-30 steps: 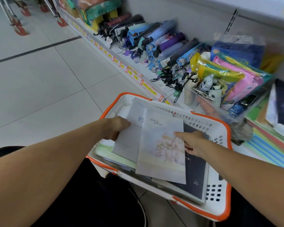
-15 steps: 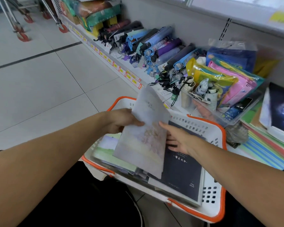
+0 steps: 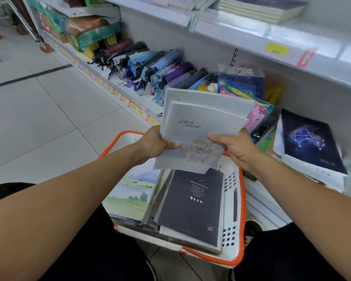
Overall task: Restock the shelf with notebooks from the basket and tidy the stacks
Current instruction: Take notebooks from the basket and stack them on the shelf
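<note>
A: Where are the pale notebooks (image 3: pixel 203 120)?
B: Up in the air over the white basket with the orange rim (image 3: pixel 240 201), two or more fanned unevenly, in front of the bottom shelf's folded umbrellas (image 3: pixel 150 67).
A: Risk?
B: The misaligned covers look slick; I'd guess the rear one could slide out and fall back onto the black notebook (image 3: pixel 190 205).
A: Grip?
B: Left hand (image 3: pixel 154 144) clamps the left edge, thumb on top. Right hand (image 3: pixel 237 148) pinches the right edge, fingers curled underneath.
</note>
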`<state>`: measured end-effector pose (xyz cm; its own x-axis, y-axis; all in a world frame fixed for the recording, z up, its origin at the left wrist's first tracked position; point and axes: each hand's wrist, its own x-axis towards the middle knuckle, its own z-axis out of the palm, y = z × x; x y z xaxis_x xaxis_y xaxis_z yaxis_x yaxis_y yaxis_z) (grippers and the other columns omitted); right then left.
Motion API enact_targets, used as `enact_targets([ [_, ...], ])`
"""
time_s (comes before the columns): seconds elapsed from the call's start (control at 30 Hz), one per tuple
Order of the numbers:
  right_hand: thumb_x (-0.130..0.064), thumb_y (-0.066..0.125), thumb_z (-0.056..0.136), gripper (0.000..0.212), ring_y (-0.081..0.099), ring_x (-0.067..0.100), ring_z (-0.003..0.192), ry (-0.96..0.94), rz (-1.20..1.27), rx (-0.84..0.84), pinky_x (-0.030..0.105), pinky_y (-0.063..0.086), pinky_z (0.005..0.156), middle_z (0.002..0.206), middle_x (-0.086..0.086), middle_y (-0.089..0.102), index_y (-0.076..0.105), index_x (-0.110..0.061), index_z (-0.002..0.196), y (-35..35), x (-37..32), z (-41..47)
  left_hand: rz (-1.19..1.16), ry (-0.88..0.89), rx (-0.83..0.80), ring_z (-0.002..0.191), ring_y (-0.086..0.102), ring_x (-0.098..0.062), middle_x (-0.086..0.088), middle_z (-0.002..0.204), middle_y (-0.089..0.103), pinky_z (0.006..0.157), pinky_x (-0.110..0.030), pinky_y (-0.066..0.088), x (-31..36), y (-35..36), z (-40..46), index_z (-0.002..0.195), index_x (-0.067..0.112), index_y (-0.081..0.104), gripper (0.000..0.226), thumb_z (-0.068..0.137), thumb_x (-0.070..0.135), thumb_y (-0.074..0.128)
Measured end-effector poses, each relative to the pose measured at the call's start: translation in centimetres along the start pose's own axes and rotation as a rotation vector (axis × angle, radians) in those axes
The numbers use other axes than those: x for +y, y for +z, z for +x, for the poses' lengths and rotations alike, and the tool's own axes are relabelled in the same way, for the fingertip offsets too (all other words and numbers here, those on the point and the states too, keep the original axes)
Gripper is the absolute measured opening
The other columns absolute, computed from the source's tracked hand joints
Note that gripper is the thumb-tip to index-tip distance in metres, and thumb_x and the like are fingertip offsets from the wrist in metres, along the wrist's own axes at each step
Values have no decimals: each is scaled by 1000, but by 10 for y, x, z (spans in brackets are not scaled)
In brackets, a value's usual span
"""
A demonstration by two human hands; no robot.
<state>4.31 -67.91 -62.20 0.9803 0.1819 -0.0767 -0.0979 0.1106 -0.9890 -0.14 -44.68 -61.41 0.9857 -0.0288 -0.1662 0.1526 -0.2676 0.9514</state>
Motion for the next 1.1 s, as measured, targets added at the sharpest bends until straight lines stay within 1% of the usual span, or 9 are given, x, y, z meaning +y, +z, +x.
enact_targets([
  [0.13,-33,100,38,93,69,30,108,-100,-5,8,43,56,90,114,14,73,65,-3,119,-18,-37,-7,-71,123,-21,96,70,-19,-3,107,74,84,-33,57,34,4,12,113,8,68,35,80,3,75],
  [0.33,-13,79,75,31,72,15,99,-257,-205,4,34,58,86,108,1,76,72,-21,104,-22,-99,-15,-395,252,-23,109,67,-25,-7,121,69,89,-36,56,98,0,19,128,8,60,40,88,5,65],
  [0.47,-6,69,88,29,69,20,107,-262,-40,46,36,56,91,117,4,73,69,-14,116,-14,-142,-15,-272,391,151,109,67,-21,0,121,68,88,-37,55,150,-4,23,127,17,56,39,90,23,68],
  [0.57,-8,67,91,25,73,23,91,-157,112,118,38,61,77,111,12,73,67,-5,117,-13,-192,-7,-111,298,154,93,69,-20,2,114,65,67,-34,58,187,-12,20,124,24,48,44,87,35,70],
  [0.67,-4,65,92,21,71,28,77,-47,142,200,44,61,66,105,18,72,65,3,112,-18,-237,12,-200,245,15,57,59,-18,-9,94,66,43,-24,46,215,-11,33,123,7,54,30,96,20,60],
  [0.73,2,64,92,21,69,34,80,-29,113,212,46,61,65,109,24,69,62,8,111,-22,-252,31,-258,212,89,39,46,-11,-10,70,60,34,-19,33,236,-4,54,112,-7,57,25,98,14,57],
  [0.83,7,62,88,29,68,36,86,-4,88,244,45,61,63,113,26,67,59,8,117,-32,-262,65,-293,145,229,28,35,-8,-8,55,48,31,-14,23,265,0,94,88,-1,55,14,96,11,58],
  [0.97,10,57,88,27,66,32,80,-2,124,271,42,59,64,107,24,66,57,3,115,-44,-270,114,-362,80,255,32,38,-8,-9,58,49,30,-14,29,284,-2,145,88,1,56,13,93,12,60],
  [1.1,17,54,86,31,66,30,75,-55,130,301,40,58,70,100,25,67,53,12,117,-49,-266,149,-630,124,157,73,66,-18,-13,95,68,54,-19,56,282,-8,186,106,-1,64,21,89,10,67],
])
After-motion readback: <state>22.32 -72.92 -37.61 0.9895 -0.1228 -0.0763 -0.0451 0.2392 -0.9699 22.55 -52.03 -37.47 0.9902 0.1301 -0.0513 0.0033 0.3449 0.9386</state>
